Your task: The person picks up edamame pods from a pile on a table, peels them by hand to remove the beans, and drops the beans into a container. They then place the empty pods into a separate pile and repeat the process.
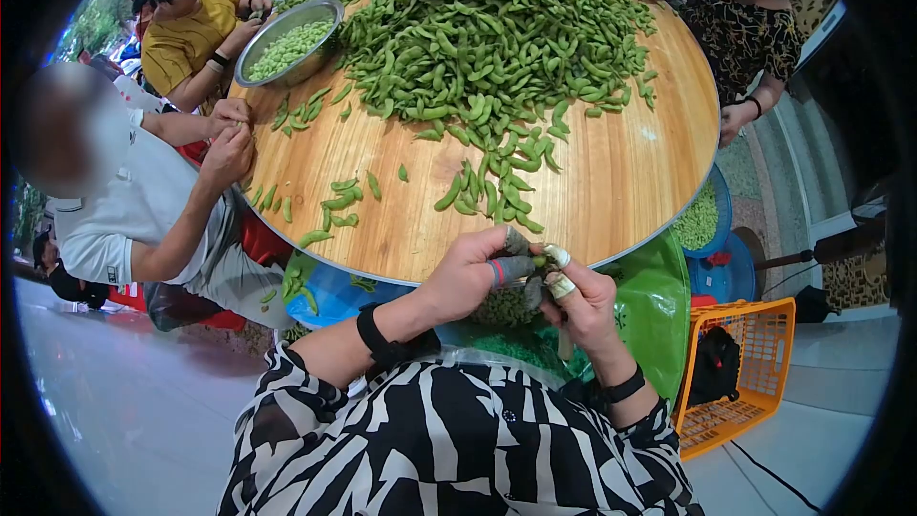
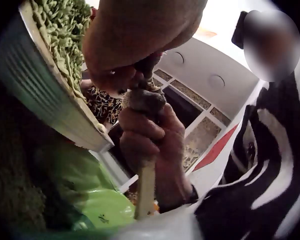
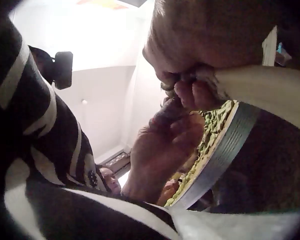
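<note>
Left hand (image 1: 468,275) and right hand (image 1: 587,304) pinch 1 pod (image 1: 539,249) by the table's (image 1: 669,148) near edge. Heaped pods (image 1: 487,33) lie beyond.

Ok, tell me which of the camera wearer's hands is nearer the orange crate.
Right. In the head view, the right hand is up and left of the orange crate; the left hand is farther left, beyond the right hand.

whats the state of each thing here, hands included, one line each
left hand: fingers curled, apparently pinching a green pod
right hand: fingers curled, apparently on the same pod
pod pile: heaped on the table
metal bowl: holding shelled beans
blue basin: holding green beans
orange crate: holding something black
</note>
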Demonstrator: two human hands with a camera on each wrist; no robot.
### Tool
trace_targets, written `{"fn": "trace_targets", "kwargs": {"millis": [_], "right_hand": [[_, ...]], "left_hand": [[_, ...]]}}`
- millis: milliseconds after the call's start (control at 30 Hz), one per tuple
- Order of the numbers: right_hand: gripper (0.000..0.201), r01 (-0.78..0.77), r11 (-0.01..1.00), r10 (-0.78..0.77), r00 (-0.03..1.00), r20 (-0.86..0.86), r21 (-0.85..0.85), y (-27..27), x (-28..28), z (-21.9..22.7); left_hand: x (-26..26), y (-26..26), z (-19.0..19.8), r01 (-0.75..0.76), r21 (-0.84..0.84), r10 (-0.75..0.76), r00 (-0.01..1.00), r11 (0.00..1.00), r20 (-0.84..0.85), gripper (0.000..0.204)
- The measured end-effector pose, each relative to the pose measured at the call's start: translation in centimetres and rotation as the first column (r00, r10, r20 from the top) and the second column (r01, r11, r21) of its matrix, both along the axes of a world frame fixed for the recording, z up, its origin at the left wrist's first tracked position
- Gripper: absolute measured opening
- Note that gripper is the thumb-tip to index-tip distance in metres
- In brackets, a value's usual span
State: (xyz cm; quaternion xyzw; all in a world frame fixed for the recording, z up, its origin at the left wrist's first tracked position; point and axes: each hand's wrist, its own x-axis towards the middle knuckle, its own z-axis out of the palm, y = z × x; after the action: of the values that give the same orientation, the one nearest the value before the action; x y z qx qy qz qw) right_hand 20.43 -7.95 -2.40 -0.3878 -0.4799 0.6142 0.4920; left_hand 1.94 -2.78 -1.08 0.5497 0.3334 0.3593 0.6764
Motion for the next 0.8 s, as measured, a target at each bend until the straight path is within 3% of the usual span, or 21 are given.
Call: {"fn": "trace_targets", "kwargs": {"millis": [67, 100, 167, 200, 267, 300, 367, 400, 467, 500, 533, 567, 600, 667, 700, 767, 800], "right_hand": [[0.036, -0.020, 1.000, 0.019, 0.998, -0.056, -0.024, 0.0, 0.3, -0.4], [0.036, -0.021, 1.000, 0.020, 0.998, -0.056, -0.023, 0.1, 0.6, -0.6], [0.037, -0.055, 0.973, -0.005, 0.966, 0.258, 0.225, 0.1, 1.0, -0.8], [0.037, -0.056, 0.973, -0.004, 0.966, 0.258, 0.224, 0.3, 1.0, -0.9], [0.042, -0.092, 0.823, -0.185, 0.890, 0.417, 0.561, 0.9, 1.0, -1.1], [0.042, -0.093, 0.822, -0.185, 0.889, 0.418, 0.562, 0.8, 1.1, -0.8], [0.040, -0.007, 0.939, -0.121, 0.929, 0.349, 0.344, 0.1, 1.1, -0.4], [0.040, -0.010, 0.939, -0.118, 0.929, 0.350, 0.343, 0.0, 0.9, -0.6], [0.036, 0.094, 0.921, -0.229, 0.916, 0.330, 0.378, 0.1, 0.3, -1.4], [0.036, 0.089, 0.920, -0.224, 0.919, 0.325, 0.381, 0.0, 0.3, -1.2], [0.032, 0.022, 0.934, -0.179, 0.891, 0.416, 0.355, -0.2, 0.7, -0.8], [0.029, -0.041, 0.945, -0.136, 0.853, 0.504, 0.325, -0.3, 1.1, -0.6], [0.029, -0.042, 0.943, -0.138, 0.855, 0.501, 0.330, -0.3, 1.6, -0.9], [0.027, -0.253, 0.952, 0.131, 0.846, 0.518, 0.173, -0.1, 2.3, -2.0], [0.023, -0.302, 0.932, 0.132, 0.798, 0.588, 0.201, 0.0, 2.2, -1.3], [0.024, -0.261, 0.941, 0.108, 0.833, 0.543, 0.214, 0.0, 1.5, -1.1], [0.026, -0.213, 0.952, 0.077, 0.863, 0.499, 0.222, 0.2, 1.2, -1.0]], "left_hand": [[-0.3, 0.3, 0.6, 0.075, -0.283, -0.056, 0.996, 0.956, 0.074, 0.020], [-0.3, 0.3, 0.4, 0.074, -0.283, -0.056, 0.996, 0.956, 0.073, 0.020], [-0.2, 0.4, -0.5, 0.155, -0.413, -0.044, 0.963, 0.897, 0.266, 0.018], [-0.1, 0.4, -0.5, 0.155, -0.414, -0.044, 0.963, 0.897, 0.267, 0.018], [0.2, 0.4, -0.5, 0.098, -0.354, -0.086, 0.995, 0.930, 0.050, 0.014], [0.5, 0.3, 0.0, 0.098, -0.353, -0.085, 0.995, 0.930, 0.051, 0.014], [1.2, -0.2, 1.1, 0.044, -0.119, -0.057, 0.993, 0.992, -0.103, 0.014], [1.2, -0.4, 1.0, 0.042, -0.120, -0.054, 0.993, 0.992, -0.103, 0.014], [1.0, -0.7, 0.4, 0.058, 0.033, -0.050, 0.976, 0.998, -0.213, 0.015], [0.8, -0.7, 0.3, 0.071, 0.109, -0.039, 0.962, 0.992, -0.270, 0.017], [0.2, -0.6, 0.5, 0.065, 0.113, -0.032, 0.961, 0.992, -0.275, 0.017], [-0.8, -0.4, 0.9, 0.028, 0.223, 0.049, 0.942, 0.974, -0.332, 0.017], [-2.0, -0.2, 1.3, 0.000, 0.332, 0.133, 0.916, 0.943, -0.378, 0.018], [-5.2, 1.4, 2.6, 0.137, 0.626, 0.382, 0.687, 0.767, -0.618, 0.022], [-6.0, 2.2, 2.8, 0.138, 0.627, 0.383, 0.685, 0.767, -0.619, 0.022], [-7.3, 3.6, 2.8, 0.229, 0.831, 0.713, 0.430, 0.507, -0.554, 0.024], [-7.4, 4.3, 2.3, 0.228, 0.833, 0.718, 0.426, 0.504, -0.550, 0.024]]}}
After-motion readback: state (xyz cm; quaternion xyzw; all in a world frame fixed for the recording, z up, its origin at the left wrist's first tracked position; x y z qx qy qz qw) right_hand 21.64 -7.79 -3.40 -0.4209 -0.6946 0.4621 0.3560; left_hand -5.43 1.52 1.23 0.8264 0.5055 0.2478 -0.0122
